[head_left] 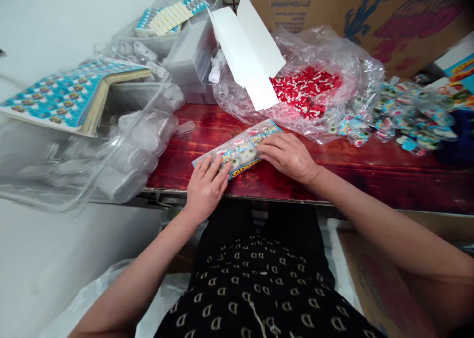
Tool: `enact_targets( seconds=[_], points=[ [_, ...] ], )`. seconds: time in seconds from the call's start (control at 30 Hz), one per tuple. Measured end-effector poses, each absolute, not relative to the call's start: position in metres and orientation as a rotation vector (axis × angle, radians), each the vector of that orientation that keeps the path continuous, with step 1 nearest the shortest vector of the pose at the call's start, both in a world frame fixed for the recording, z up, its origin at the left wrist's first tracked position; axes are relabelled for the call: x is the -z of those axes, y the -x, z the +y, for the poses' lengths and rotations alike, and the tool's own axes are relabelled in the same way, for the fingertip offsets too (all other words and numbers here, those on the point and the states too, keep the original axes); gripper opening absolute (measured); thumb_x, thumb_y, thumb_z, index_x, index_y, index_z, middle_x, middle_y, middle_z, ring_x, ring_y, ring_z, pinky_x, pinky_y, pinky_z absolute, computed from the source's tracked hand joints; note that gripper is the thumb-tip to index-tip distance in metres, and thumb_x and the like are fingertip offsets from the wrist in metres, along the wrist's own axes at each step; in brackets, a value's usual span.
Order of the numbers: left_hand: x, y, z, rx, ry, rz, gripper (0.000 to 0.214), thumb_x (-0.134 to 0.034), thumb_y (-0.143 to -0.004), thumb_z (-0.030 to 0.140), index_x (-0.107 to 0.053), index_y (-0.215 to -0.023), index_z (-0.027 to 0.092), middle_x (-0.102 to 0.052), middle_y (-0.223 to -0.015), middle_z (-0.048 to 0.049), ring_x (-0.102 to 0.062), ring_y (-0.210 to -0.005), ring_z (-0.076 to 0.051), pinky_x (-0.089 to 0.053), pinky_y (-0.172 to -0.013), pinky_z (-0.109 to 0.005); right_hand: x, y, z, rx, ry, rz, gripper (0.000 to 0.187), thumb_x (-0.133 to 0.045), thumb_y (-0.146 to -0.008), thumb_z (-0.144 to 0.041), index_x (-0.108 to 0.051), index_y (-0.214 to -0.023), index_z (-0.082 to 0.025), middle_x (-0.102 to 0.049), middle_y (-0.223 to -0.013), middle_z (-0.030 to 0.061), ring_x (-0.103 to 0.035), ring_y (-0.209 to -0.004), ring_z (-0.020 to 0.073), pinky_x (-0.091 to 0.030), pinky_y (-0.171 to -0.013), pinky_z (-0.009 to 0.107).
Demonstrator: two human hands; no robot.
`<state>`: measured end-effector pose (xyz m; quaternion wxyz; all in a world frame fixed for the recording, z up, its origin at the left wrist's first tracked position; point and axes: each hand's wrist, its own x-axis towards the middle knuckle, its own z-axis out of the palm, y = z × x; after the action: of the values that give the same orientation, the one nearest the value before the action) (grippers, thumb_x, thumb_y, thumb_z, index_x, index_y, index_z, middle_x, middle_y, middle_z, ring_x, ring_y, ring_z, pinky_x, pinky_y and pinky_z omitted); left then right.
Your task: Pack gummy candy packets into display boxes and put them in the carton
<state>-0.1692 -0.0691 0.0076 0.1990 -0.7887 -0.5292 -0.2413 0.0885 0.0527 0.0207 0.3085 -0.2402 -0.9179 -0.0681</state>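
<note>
A shallow display box (242, 168) with "GUMMY"-like lettering on its front lies at a slant on the red table. Inside it sit several small clear packs (247, 152) of eyeball-like sweets with blue labels. My left hand (207, 185) rests on the box's left end, its fingers spread and laid over the packs and rim. Over the right end is my right hand (287, 156), fingers bent and drawn together, the tips down among the packs. Whatever those fingertips pinch is hidden.
Left stands a clear bin (92, 180) of plastic shells, topped by printed label sheets (55, 93). Behind, a plastic bag (355, 66) holds red-and-white pieces (309, 91) beside a folded white card (248, 51). Filled packs (414, 113) heap at right, before a large carton (326, 12).
</note>
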Motion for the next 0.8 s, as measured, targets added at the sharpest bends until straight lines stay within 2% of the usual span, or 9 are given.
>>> enact_targets(
  seconds=[0.13, 0.37, 0.8],
  points=[
    [-0.009, 0.167, -0.07, 0.64, 2.199, -1.485, 0.04, -0.06, -0.093, 0.021, -0.059, -0.133, 0.025, -0.061, -0.138, -0.0081, -0.054, -0.131, -0.029, -0.045, -0.107, -0.047, -0.02, -0.073, 0.038, 0.12, 0.53, -2.417, 0.02, -0.057, -0.095, -0.03, -0.069, -0.111, -0.025, -0.071, -0.111, 0.006, -0.058, -0.107, 0.0238, -0.043, -0.092, 0.04],
    [-0.006, 0.164, -0.071, 0.716, 2.161, -1.442, 0.038, -0.063, -0.09, 0.021, -0.061, -0.128, 0.022, -0.063, -0.135, -0.0091, -0.056, -0.129, -0.028, -0.045, -0.107, -0.046, -0.008, -0.046, 0.025, 0.094, 0.49, -2.383, 0.02, -0.055, -0.096, -0.023, -0.068, -0.112, -0.026, -0.071, -0.106, 0.0048, -0.057, -0.102, 0.0224, -0.041, -0.088, 0.04],
    [-0.006, 0.163, -0.071, 0.773, 2.181, -1.475, 0.038, -0.062, -0.09, 0.022, -0.062, -0.128, 0.02, -0.062, -0.136, -0.0096, -0.057, -0.128, -0.029, -0.044, -0.108, -0.047, -0.024, -0.051, 0.041, 0.366, 0.2, -2.525, 0.022, -0.049, -0.098, -0.022, -0.064, -0.115, -0.019, -0.068, -0.103, 0.0078, -0.055, -0.094, 0.0216, -0.043, -0.081, 0.039]
  ],
)
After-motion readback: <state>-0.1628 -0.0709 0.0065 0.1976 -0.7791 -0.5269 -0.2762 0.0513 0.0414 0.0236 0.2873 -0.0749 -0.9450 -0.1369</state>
